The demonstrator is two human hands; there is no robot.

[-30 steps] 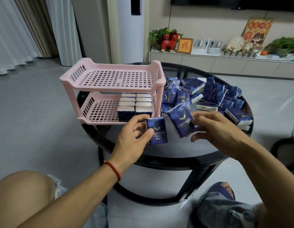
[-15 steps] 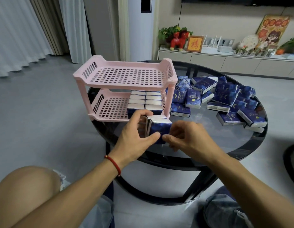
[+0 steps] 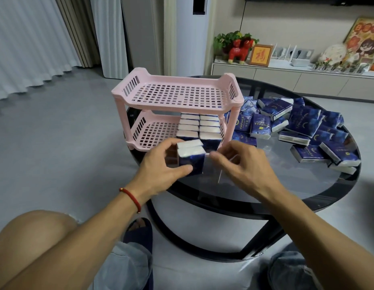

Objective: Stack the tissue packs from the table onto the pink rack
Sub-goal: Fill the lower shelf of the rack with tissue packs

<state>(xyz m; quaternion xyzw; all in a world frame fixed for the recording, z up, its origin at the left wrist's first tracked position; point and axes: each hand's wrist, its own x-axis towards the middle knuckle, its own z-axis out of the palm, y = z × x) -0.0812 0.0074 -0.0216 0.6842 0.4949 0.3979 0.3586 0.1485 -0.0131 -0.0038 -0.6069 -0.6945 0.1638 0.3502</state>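
A pink two-tier rack [image 3: 173, 95] stands on the left part of a round black glass table [image 3: 265, 185]. Its top shelf is bare; on the right half of its lower shelf stand two rows of several dark blue tissue packs [image 3: 199, 127], white ends up. My left hand [image 3: 161, 170] grips two tissue packs [image 3: 191, 156] held side by side, upright, just in front of the rack. My right hand [image 3: 242, 162] hovers beside them with curled fingers, its fingertips close to the packs' right side; it holds nothing.
A loose pile of several blue tissue packs [image 3: 303, 126] covers the table's right half. A low white cabinet [image 3: 297, 78] with ornaments runs along the back wall. My knees and a slipper [image 3: 140, 233] are below the table's front edge.
The two packs have been joined in my left hand and turned upright, white ends up. My right hand has let go and drawn slightly to the right.
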